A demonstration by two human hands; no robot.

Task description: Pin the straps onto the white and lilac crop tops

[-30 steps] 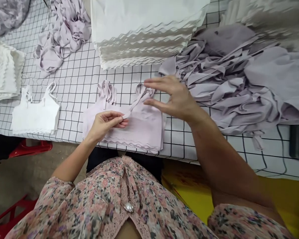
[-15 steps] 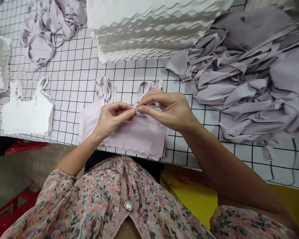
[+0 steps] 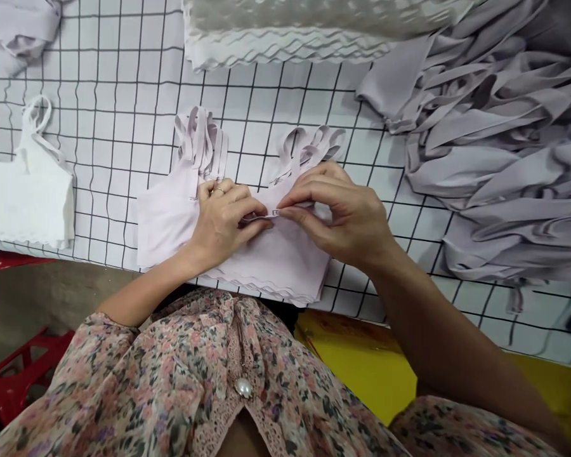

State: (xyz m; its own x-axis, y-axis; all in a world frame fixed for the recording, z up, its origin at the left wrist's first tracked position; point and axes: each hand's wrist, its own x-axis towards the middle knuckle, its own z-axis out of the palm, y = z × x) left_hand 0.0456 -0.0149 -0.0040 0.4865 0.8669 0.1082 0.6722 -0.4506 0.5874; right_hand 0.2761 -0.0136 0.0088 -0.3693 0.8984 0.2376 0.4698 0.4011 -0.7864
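A stack of lilac camisole tops [image 3: 285,260] with scalloped hems lies in front of me, loops of lilac straps [image 3: 309,147] fanning out at its top corners. Over the stack, a thin pale strap [image 3: 262,218] runs between my hands, with a small ring-like slider [image 3: 275,212] on it. My left hand [image 3: 226,219], a ring on one finger, is closed with thumb and forefinger pinching the strap. Thumb and forefinger of my right hand [image 3: 345,212] pinch at the slider's right end. The fingertips hide part of the slider and strap.
White camisole tops [image 3: 26,200] lie at the left on the checked tablecloth [image 3: 124,127]. Stacked white scalloped pieces [image 3: 285,47] are at the back. A lilac fabric heap [image 3: 504,158] covers the right side. A red stool [image 3: 23,374] stands below left.
The view has come closer and shifted. My left hand has turned back-up and now lies lower on the stack. My fingertips are slightly farther apart, showing the slider and strap between them.
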